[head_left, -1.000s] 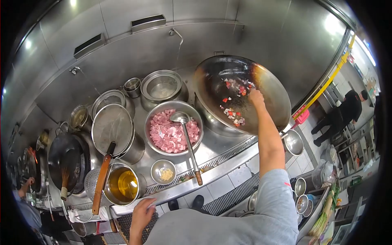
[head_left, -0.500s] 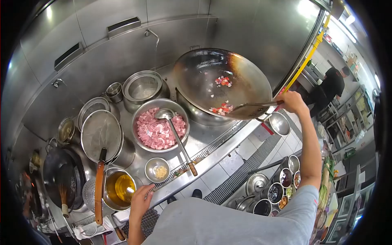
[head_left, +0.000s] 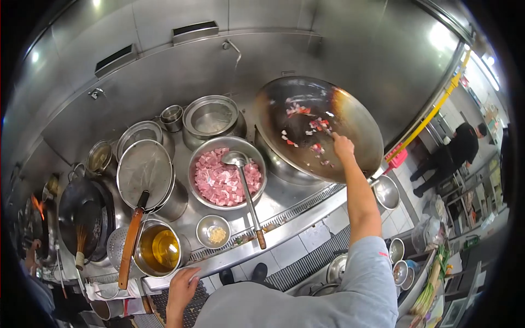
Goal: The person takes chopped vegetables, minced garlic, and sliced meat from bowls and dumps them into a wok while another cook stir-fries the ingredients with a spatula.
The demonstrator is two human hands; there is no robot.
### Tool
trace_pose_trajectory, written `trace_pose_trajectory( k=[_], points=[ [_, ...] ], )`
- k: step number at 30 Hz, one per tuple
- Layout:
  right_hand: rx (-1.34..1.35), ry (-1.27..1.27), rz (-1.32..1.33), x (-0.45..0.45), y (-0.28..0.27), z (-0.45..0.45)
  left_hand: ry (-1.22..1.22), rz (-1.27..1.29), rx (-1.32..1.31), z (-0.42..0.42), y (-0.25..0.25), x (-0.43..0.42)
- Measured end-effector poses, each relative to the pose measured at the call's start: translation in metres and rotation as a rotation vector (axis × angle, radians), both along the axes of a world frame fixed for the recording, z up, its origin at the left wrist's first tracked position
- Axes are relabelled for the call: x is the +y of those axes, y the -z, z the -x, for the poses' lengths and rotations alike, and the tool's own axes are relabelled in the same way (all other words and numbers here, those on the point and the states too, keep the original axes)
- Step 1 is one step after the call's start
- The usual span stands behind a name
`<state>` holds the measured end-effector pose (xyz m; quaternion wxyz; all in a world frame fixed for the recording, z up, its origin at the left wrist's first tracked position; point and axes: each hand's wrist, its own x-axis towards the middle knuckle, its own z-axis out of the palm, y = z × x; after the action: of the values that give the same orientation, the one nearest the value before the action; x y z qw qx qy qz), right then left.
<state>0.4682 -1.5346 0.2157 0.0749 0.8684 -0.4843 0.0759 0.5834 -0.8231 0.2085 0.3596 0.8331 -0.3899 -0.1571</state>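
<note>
My right hand (head_left: 343,146) is over the large wok (head_left: 355,123), closed round the handle of a wok spatula (head_left: 328,132); most of the tool is hidden or blurred. Red and white chopped pieces (head_left: 299,109) lie scattered in the tilted wok. At the counter's front edge, my left hand (head_left: 183,285) hangs loosely open, holding nothing. Near it are a pot of yellow oil (head_left: 165,249) and a small bowl of minced yellowish bits (head_left: 217,235). A ladle (head_left: 247,191) lies across a steel basin of cut pink meat (head_left: 216,177).
A fine strainer (head_left: 145,172) with a wooden handle rests over a pot on the left. Behind the basin stands a lidded pot (head_left: 212,116). Another wok (head_left: 82,205) holds a bamboo brush. Flames (head_left: 37,206) show far left. A person in black (head_left: 454,153) stands at the right.
My right hand has moved left and inward over the wok with the spatula. The chopped pieces are spread more widely. The camera view has shifted; my left hand stays by the counter edge.
</note>
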Motion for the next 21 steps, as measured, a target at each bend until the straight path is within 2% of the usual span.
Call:
trace_pose_trajectory(
  k=[2, 5, 7, 10, 14, 16, 19, 21],
  points=[
    [-0.004, 0.04, 0.035, -0.021, 0.012, 0.001, -0.042, -0.01, 0.0, 0.007, 0.004, 0.007],
    [0.064, 0.022, 0.041, -0.018, 0.0, 0.032, -0.063, -0.053, 0.04, 0.01, 0.004, 0.012],
    [0.123, -0.048, 0.025, -0.006, -0.026, 0.067, -0.05, -0.066, 0.11, 0.012, 0.011, 0.006],
    [0.129, -0.196, 0.026, 0.028, -0.065, 0.121, 0.102, -0.048, 0.042, 0.003, 0.012, -0.011],
    [0.173, -0.173, 0.138, 0.075, -0.14, 0.18, 0.146, -0.001, -0.009, -0.018, 0.008, -0.031],
    [0.241, -0.131, 0.089, 0.095, -0.184, 0.202, 0.143, -0.006, 0.0, -0.025, -0.001, -0.039],
    [0.272, -0.122, -0.004, 0.088, -0.201, 0.227, 0.13, 0.006, 0.003, -0.029, -0.004, -0.043],
    [0.272, -0.169, 0.024, 0.067, -0.175, 0.229, 0.121, 0.01, 0.008, -0.028, -0.003, -0.041]
  ],
)
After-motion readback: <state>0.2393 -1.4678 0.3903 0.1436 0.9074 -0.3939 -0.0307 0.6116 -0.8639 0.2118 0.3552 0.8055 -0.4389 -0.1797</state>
